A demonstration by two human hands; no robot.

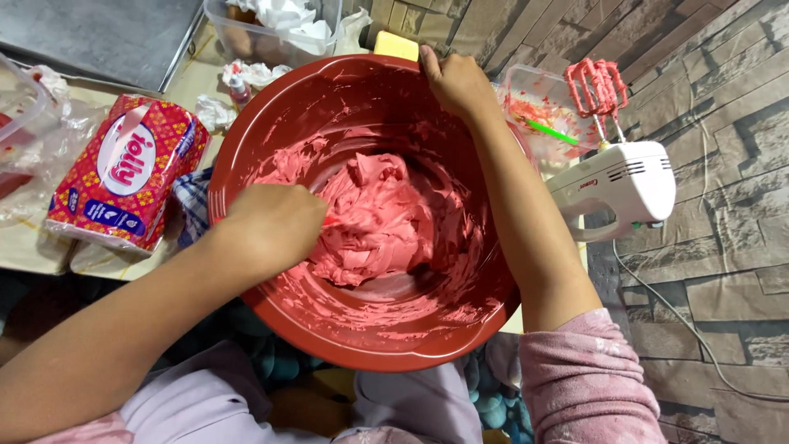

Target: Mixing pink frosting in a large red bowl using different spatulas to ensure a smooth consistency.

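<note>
left hand [275, 226]: inside the big red bowl [246, 140], fingers curled tight round a thin tool handle; only a short reddish bit shows past the knuckles, pointing right into the mix. Tool head buried, can't tell what kind.
right hand [452, 78]: clamped on the bowl's far rim, thumb inside, fingers over the edge; forearm runs down the bowl's right side toward the near edge.
pink cream [386, 218]: thick heap at the bowl's middle and bottom, smears up the walls. Lies just right of the left hand, touching the tool.
key relation: cream is right of the left hand, near and left of the right hand. Left hand is much nearer, already in it. Tool's long axis runs roughly left-right, from fist toward the heap's centre.
bowl: tipped a bit toward the person, near edge over the lap, far edge by the table.
hand mixer [612, 185]: white, lying on its side right of the bowl, beaters [596, 86] coated pink, pointing far. Well apart from both hands.
plastic tub [534, 111]: clear, w/ pink smears, just beside the right wrist.
tissue pack [123, 173]: red, left of bowl.
</note>
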